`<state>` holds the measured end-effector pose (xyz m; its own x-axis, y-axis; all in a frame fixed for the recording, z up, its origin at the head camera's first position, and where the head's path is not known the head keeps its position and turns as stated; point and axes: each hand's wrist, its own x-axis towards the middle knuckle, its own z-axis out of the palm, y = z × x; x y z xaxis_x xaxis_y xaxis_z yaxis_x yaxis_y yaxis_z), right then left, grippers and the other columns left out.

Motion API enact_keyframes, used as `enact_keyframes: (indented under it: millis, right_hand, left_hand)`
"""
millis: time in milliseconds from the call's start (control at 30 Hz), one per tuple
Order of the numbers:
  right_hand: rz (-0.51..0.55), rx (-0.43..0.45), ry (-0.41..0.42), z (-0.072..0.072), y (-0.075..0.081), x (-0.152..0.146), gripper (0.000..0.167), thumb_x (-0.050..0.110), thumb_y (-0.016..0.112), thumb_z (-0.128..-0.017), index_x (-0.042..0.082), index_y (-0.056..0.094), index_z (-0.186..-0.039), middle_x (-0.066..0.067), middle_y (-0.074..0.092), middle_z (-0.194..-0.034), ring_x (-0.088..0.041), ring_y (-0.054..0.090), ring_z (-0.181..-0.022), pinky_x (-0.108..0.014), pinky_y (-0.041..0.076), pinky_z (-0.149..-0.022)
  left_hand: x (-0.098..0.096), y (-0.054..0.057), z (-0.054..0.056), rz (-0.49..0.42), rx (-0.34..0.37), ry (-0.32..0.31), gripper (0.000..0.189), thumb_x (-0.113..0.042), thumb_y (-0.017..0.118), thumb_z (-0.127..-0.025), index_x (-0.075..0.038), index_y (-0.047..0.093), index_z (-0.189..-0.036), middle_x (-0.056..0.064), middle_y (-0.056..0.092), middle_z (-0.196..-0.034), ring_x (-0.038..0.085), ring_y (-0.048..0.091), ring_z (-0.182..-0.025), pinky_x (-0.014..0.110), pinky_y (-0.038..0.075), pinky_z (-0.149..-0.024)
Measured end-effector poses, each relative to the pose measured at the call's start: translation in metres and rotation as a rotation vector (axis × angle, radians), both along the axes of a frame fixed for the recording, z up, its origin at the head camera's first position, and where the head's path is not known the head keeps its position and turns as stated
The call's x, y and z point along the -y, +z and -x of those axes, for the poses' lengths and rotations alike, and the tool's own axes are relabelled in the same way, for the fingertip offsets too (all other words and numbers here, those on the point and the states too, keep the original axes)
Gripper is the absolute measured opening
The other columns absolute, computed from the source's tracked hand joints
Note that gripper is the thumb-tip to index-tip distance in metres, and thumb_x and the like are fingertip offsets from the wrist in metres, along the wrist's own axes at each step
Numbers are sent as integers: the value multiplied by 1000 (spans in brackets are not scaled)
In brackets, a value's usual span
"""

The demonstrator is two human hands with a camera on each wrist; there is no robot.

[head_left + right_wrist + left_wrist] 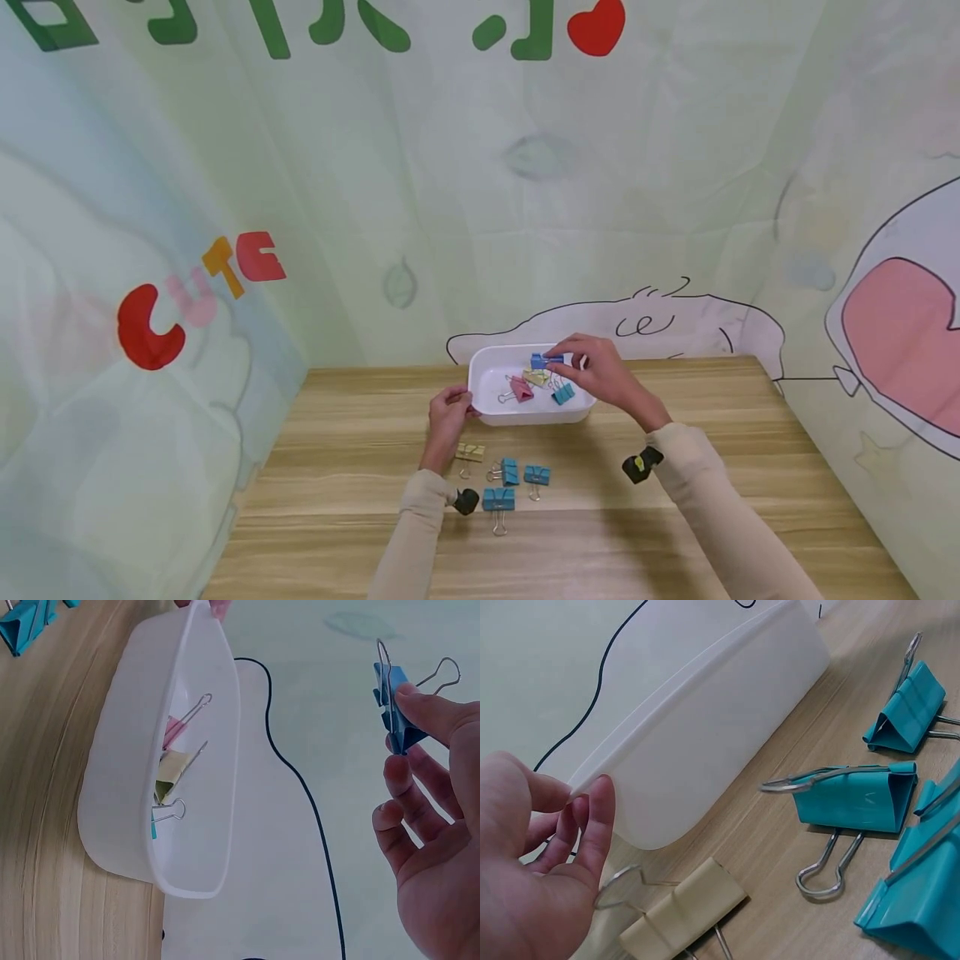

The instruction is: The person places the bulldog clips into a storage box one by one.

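My left hand [448,415] pinches the rim at the left end of a white plastic box [712,712], thumb on top and fingers curled under the edge. Over the far side of that box, my right hand [600,371] holds a blue binder clip [397,709] between thumb and fingers, its wire handles sticking out. Inside the box lie a pink binder clip [521,388], a yellow binder clip [536,377] and a teal binder clip [562,393].
On the wooden table [360,500] in front of the box sit a pale yellow binder clip [686,911] and several teal binder clips [498,499], close to the left wrist. A printed cloth backdrop [465,208] stands behind and at both sides.
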<state>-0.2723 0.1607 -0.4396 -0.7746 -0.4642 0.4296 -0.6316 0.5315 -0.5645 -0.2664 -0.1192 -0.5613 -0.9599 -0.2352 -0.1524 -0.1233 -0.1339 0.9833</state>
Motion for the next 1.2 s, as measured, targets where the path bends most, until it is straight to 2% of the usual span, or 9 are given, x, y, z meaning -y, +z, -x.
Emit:
enact_keyframes:
  millis: [200, 300, 433, 567, 700, 967, 1200]
  right_hand:
    - [21, 0, -24, 4, -3, 0, 18, 16, 80, -93, 9, 81, -110, -7, 74, -106, -14, 60, -76, -25, 52, -61]
    - [23, 3, -36, 5, -6, -1, 19, 16, 80, -93, 8, 80, -111, -8, 73, -107, -15, 60, -76, -26, 52, -62]
    - [-7, 29, -51, 8, -12, -5, 33, 18, 83, -91, 7, 76, -122, -12, 71, -119, -15, 58, -77, -26, 52, -64]
    - [-42, 64, -47, 7, -17, -10, 50, 21, 86, -88, 8, 70, -133, -15, 67, -130, -15, 58, -77, -26, 52, -64]
    - [-37, 66, -35, 5, -17, -12, 51, 24, 86, -87, 8, 69, -133, -15, 66, -130, -14, 58, -75, -27, 52, -63]
    - [-73, 72, -7, -9, -18, -6, 52, 29, 87, -87, 12, 70, -133, -11, 67, -128, -11, 59, -75, -27, 51, -61]
    - [-116, 159, 40, -26, -34, 1, 53, 33, 86, -87, 14, 69, -134, -7, 66, -124, -11, 58, -76, -25, 53, -61]
  left_hand:
    - [1, 1, -1, 2, 12, -6, 31, 0, 58, -102, 14, 58, -129, 32, 58, -121, 35, 65, -94, 25, 61, -72]
    - [0, 1, -1, 11, 22, 4, 30, 0, 58, -102, 14, 58, -128, 29, 59, -117, 35, 65, -94, 26, 62, -73]
    - [0, 3, 0, 21, 39, 10, 29, -2, 59, -103, 13, 59, -129, 23, 59, -113, 37, 65, -98, 28, 62, -76]
    - [-1, 4, -1, 18, 47, 7, 29, -2, 58, -104, 12, 59, -129, 24, 59, -116, 38, 64, -101, 29, 62, -78]
    - [-1, 3, 0, 16, 43, 16, 27, -1, 58, -103, 12, 60, -127, 25, 59, -116, 37, 64, -99, 27, 62, -75]
    - [-2, 4, -1, 15, 29, 17, 28, -1, 59, -103, 13, 60, -126, 23, 59, -112, 35, 64, -94, 24, 61, -71]
    - [-1, 4, -1, 16, 26, 9, 29, -1, 58, -103, 14, 59, -128, 28, 58, -117, 36, 65, -95, 22, 60, -69]
